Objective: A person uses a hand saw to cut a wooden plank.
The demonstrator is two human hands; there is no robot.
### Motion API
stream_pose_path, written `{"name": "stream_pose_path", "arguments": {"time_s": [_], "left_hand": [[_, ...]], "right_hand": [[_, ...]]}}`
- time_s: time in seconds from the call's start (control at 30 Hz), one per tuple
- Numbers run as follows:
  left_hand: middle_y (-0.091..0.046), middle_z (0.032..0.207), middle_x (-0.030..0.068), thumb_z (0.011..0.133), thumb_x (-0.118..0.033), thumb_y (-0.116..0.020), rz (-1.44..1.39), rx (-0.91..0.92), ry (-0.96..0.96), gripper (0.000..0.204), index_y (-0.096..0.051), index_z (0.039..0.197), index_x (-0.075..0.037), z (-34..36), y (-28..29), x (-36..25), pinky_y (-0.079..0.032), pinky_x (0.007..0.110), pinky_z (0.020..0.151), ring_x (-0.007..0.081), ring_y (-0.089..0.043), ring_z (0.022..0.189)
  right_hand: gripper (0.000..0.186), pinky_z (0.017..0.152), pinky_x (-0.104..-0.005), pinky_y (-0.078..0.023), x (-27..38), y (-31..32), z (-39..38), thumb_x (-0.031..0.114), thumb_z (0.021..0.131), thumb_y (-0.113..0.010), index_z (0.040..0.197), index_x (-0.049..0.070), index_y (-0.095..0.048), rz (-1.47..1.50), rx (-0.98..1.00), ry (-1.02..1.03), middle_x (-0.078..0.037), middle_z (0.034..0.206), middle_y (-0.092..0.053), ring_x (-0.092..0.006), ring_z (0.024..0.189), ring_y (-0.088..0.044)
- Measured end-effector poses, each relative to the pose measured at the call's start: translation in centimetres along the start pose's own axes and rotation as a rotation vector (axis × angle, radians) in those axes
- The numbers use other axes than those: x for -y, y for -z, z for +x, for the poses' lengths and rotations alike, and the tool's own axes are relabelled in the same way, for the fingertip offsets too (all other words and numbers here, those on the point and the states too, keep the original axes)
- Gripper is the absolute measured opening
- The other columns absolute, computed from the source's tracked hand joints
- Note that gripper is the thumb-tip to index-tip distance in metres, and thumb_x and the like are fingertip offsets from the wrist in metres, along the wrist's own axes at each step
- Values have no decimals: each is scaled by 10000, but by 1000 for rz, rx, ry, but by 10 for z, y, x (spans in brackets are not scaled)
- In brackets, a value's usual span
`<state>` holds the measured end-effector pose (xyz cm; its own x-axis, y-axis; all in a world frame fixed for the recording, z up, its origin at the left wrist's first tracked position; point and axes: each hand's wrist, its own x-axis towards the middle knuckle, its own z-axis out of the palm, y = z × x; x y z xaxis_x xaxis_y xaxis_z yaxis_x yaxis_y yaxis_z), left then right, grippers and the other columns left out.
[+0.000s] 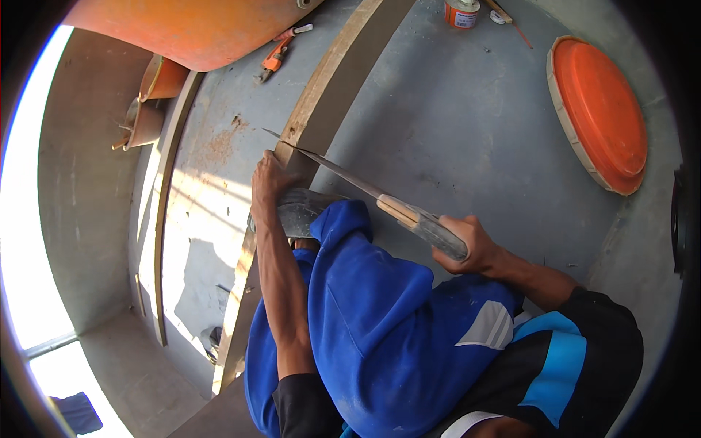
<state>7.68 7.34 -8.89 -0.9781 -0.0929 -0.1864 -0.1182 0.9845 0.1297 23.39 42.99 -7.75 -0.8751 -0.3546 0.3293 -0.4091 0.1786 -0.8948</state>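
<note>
Here, right fist (471, 247) around handsaw (398, 209).

Right fingers (458, 228) tightly curled

A smooth, dusty grey floor (453, 109) spreads between a flat brownish-grey wall (87, 182) on the left and a pale grey wall (642, 237) on the right. Beyond the left wall, a bright white opening (29, 197) glares; slanting sunlight (208, 208) patches the floor.
</note>
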Motion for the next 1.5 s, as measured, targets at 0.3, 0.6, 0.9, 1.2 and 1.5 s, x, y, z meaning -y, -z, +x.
{"name": "stream_pose_path", "arguments": {"time_s": [0.3, 0.6, 0.9, 1.2, 1.5], "left_hand": [[-638, 966, 274, 554, -388, -806, -39, 3, -11, 702, -502, 1019, 41, 6, 8, -3, -503, 461, 790, 402, -627, 930], [-636, 955, 274, 617, -307, -783, -3, -53, -68, 592, -487, 1001, 33, 5, -13, -22, -506, 457, 782, 409, -624, 927], [-635, 944, 266, 568, -351, -800, -14, -16, 28, 644, -493, 987, 30, -10, 16, 3, -503, 452, 786, 410, -620, 918], [-630, 970, 289, 563, -301, -808, -1, -36, -41, 639, -486, 996, 40, 2, -8, -16, -505, 458, 808, 409, -622, 939], [-634, 981, 272, 567, -321, -803, 19, -2, 54, 662, -488, 1027, 37, -18, 19, -8, -499, 457, 818, 403, -618, 953]], "right_hand": [[125, 456, -313, -425, -34, -42, 58, 49, 705, -621, 684, 6, -505, 80, 69, -166, -100, 546, -560, -141, 477, -585], [161, 453, -319, -404, -84, -84, 102, 68, 714, -638, 705, -7, -495, 148, -40, -70, -133, 556, -555, -180, 462, -536], [324, 533, -301, -506, -29, 13, -38, -5, 657, -590, 973, -72, -623, -42, 118, -54, -143, 672, -633, -204, 544, -651], [208, 516, -386, -455, -76, -99, 91, 156, 711, -643, 776, -9, -536, 129, -38, -97, -192, 611, -572, -313, 514, -584], [294, 565, -272, -512, -37, -3, -17, 41, 672, -630, 948, -59, -621, 6, 107, -71, -146, 668, -641, -192, 587, -674]]}}
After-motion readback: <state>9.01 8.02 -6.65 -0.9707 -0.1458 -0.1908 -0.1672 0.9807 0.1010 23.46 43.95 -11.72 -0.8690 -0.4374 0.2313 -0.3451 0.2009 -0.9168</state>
